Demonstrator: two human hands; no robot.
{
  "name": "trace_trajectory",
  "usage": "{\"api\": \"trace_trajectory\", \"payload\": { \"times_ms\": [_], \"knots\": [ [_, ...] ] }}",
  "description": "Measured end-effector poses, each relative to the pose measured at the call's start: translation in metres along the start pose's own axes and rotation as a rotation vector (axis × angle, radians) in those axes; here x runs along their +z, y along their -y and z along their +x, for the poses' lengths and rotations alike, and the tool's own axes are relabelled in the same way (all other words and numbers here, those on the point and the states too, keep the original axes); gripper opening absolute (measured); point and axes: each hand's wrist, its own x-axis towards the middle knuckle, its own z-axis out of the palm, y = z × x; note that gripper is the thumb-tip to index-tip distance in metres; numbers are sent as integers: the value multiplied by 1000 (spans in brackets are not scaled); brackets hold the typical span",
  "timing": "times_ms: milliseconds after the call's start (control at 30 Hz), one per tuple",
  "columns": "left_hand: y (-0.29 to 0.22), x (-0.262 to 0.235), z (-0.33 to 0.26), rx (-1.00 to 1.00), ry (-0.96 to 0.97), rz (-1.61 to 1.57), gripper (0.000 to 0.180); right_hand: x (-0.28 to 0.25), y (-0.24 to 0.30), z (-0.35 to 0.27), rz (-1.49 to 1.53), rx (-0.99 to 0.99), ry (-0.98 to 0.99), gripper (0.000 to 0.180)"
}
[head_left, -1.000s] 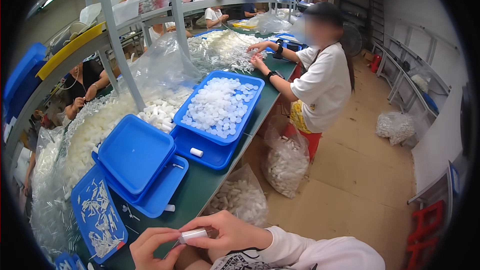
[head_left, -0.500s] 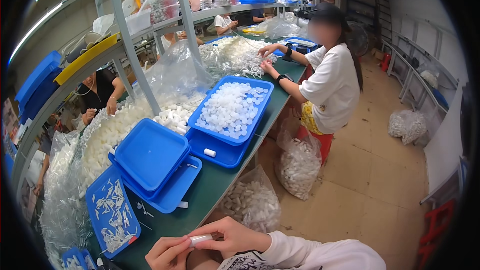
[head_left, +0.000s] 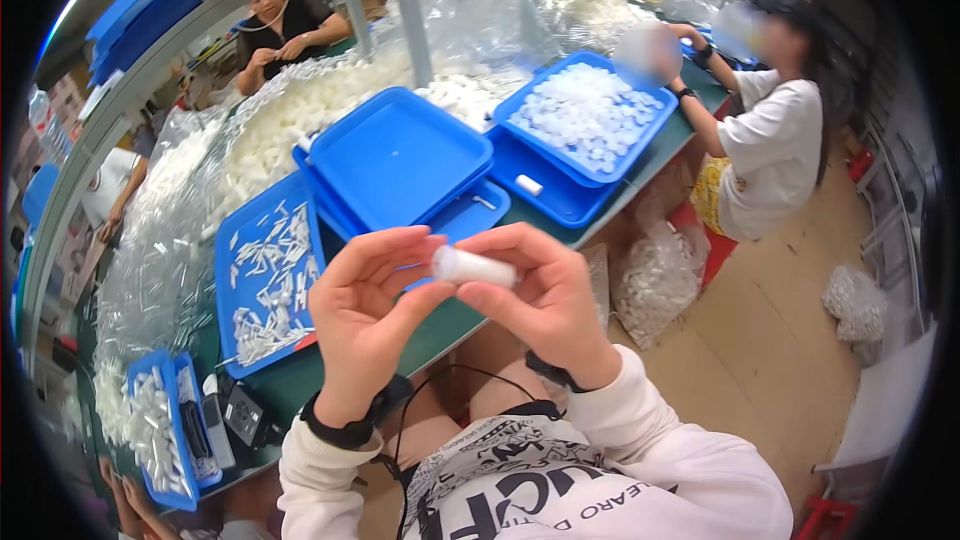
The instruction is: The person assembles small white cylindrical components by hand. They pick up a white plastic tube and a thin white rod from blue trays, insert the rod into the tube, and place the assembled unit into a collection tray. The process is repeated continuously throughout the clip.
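A small white plastic tube point(head_left: 478, 268) with a translucent left end lies sideways between my two hands above the table edge. My left hand point(head_left: 370, 310) pinches its left end, thumb below and fingers behind. With thumb and fingers, my right hand point(head_left: 545, 295) grips the other end. Beyond them is a stack of blue trays point(head_left: 395, 155). Thin white plastic pieces point(head_left: 268, 280) lie in a blue tray to the left. Translucent white discs point(head_left: 590, 120) fill a tray at the right, and a similar white tube point(head_left: 530, 184) lies in the tray under it.
White parts point(head_left: 300, 120) are heaped along the green table behind the trays. A small blue tray of white tubes point(head_left: 155, 430) stands at lower left beside a black device point(head_left: 245, 415). Metal posts point(head_left: 408, 20) rise from the table. A co-worker point(head_left: 770, 130) sits at the right near bagged parts point(head_left: 655, 285).
Both hands have risen with the tube from low by the table edge to the middle of the view. The view has tilted down and turned left.
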Motion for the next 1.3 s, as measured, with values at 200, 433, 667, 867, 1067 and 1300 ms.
{"api": "trace_trajectory", "payload": {
  "times_ms": [200, 433, 667, 867, 1067, 1300],
  "knots": [
    [5, -16, 2, 74, 20, -22, 33, 10, -2, 8, -159, -109, -3, 28],
    [14, -19, 0, 285, -13, 152, 28, 7, -9, 16, -503, -442, -19, 27],
    [22, -18, -8, 320, -62, 244, 25, 6, -9, 21, -645, -593, 11, 25],
    [26, -14, -5, 322, -65, 308, 25, -3, -5, 26, -724, -655, 75, 26],
    [35, -7, -10, 337, -92, 392, 23, -19, -8, 21, -630, -588, 137, 26],
    [48, -1, -19, -90, 17, 236, 20, -44, -27, -13, -447, -311, 83, 32]
  ]
}}
